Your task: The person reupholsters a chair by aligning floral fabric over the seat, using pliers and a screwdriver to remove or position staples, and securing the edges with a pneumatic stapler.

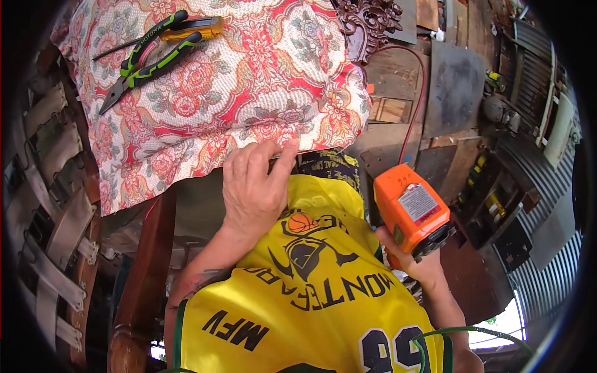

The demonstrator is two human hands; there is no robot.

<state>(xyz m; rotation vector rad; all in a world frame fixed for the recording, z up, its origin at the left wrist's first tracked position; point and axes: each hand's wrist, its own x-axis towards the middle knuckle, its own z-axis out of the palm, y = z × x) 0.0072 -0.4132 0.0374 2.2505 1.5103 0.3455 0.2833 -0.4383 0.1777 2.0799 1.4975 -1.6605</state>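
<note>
Floral red-and-cream upholstery fabric (249,68) covers a padded seat ahead of me, its lower edge hanging loose at the left. My left hand (255,183) holds the near edge of this fabric, thumb and fingers curled over it. To the right, my right hand (420,264) grips an orange boxy power tool (407,199) with a label on its end; the grip and working end are hidden. Green-and-black long-nose pliers (140,68) lie on the fabric at the upper left. Beside them is a screwdriver (193,29) with a yellow handle.
A dark carved wooden frame (370,25) rises beyond the seat. A red hose (423,81) curves down toward the orange tool. At left stands a chair frame with webbing straps (59,155) and a brown wooden leg (140,292). A toolbox (491,193) sits at right.
</note>
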